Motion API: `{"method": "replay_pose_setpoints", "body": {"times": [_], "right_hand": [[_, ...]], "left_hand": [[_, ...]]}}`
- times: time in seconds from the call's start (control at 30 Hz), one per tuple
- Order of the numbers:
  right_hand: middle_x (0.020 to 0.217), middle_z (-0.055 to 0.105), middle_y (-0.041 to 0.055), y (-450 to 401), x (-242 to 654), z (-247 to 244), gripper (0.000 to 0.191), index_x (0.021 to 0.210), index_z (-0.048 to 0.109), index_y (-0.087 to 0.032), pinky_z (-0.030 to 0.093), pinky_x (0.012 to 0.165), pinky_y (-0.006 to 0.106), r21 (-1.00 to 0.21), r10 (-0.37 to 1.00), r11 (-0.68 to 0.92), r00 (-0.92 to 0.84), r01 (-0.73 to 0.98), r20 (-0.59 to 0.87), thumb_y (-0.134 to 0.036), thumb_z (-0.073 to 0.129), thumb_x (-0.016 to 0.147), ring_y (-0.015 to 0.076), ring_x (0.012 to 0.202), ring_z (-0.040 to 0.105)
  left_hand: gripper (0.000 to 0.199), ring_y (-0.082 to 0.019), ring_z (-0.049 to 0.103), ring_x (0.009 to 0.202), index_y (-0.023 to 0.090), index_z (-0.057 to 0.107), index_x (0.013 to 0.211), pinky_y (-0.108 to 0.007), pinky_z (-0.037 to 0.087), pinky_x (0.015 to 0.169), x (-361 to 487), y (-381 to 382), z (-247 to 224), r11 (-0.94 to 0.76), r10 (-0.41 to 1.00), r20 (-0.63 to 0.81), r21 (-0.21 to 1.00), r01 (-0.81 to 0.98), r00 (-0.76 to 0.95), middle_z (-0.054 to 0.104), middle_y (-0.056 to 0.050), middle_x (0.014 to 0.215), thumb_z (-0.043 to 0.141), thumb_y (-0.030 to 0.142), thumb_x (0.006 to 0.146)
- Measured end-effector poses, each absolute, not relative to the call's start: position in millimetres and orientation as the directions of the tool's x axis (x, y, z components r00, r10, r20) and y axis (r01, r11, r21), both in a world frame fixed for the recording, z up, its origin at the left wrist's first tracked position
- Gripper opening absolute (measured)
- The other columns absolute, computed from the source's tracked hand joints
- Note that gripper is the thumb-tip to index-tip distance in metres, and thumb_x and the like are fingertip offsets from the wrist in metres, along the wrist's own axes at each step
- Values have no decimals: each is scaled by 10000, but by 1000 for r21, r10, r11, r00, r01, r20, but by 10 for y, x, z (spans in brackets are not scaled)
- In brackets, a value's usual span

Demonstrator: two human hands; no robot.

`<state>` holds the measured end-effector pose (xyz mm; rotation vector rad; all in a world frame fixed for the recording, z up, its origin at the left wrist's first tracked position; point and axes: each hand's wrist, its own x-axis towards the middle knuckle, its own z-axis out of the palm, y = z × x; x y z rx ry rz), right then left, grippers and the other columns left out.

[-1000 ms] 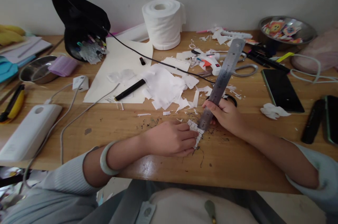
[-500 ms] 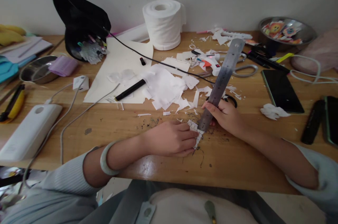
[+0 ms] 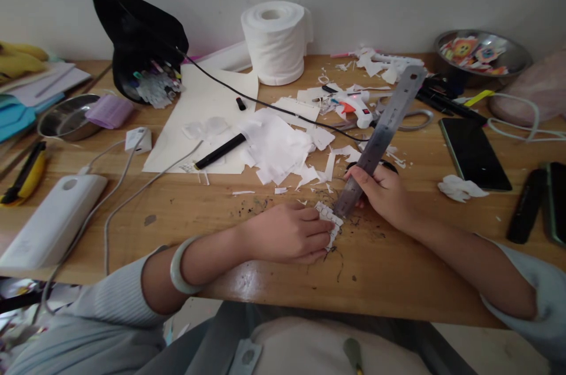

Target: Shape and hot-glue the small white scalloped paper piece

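My left hand point(image 3: 292, 233) lies on the wooden table point(image 3: 274, 278), its fingertips pressing on a small white patterned piece point(image 3: 335, 233). My right hand point(image 3: 391, 201) grips a metal ruler point(image 3: 382, 127) near its lower end. The ruler leans up and to the right, and its lower end is at the upper right edge of the patterned piece. Black scraps and marks lie around the piece. Part of a black-handled tool shows behind my right hand, mostly hidden.
White paper scraps point(image 3: 280, 151), a black marker point(image 3: 220, 151) and a glue gun point(image 3: 363, 109) lie beyond my hands. A paper roll point(image 3: 274, 45) stands at the wall. A power bank point(image 3: 55, 219) is at left, a phone point(image 3: 475, 154) at right.
My right hand has moved slightly right with the ruler, whose top leans further right. The ruler's lower end has shifted off the patterned piece towards its edge. My left hand stays on the piece.
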<state>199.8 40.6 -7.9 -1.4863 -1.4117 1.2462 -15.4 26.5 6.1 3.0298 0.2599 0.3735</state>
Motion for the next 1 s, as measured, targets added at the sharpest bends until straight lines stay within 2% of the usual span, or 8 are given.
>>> {"method": "replay_pose_setpoints", "body": {"times": [0.17, 0.4, 0.83, 1.0], "right_hand": [[521, 539, -22, 418, 1998, -92, 324, 783, 600, -218, 430, 386, 244, -944, 985, -138, -53, 299, -161, -532, 525, 793, 112, 407, 500], [553, 532, -31, 404, 1958, -66, 357, 811, 605, -187, 423, 390, 220, -933, 985, -116, -85, 341, -153, -531, 509, 804, 88, 413, 496], [537, 542, -35, 412, 1946, -55, 342, 823, 601, -183, 418, 395, 203, -940, 986, -104, -86, 326, -140, -510, 499, 819, 82, 411, 494], [539, 550, -29, 412, 1947, -57, 350, 811, 603, -181, 422, 396, 209, -938, 984, -113, -96, 329, -152, -516, 504, 814, 86, 413, 497]], "left_hand": [[253, -142, 584, 841, 166, 612, 854, -275, 454, 712, -154, 264, 59, -983, 175, 247, 97, 155, 953, 663, -32, 990, 425, 319, 927], [267, -144, 583, 843, 169, 614, 841, -272, 454, 701, -148, 272, 72, -983, 177, 246, 100, 157, 953, 667, -20, 981, 412, 317, 934], [257, -146, 580, 863, 171, 614, 852, -270, 454, 753, -153, 268, 55, -982, 180, 246, 99, 160, 952, 660, -16, 1034, 420, 320, 929], [265, -147, 578, 846, 177, 615, 848, -269, 447, 716, -154, 266, 52, -982, 183, 260, 84, 167, 948, 665, -10, 1015, 412, 324, 933]]}}
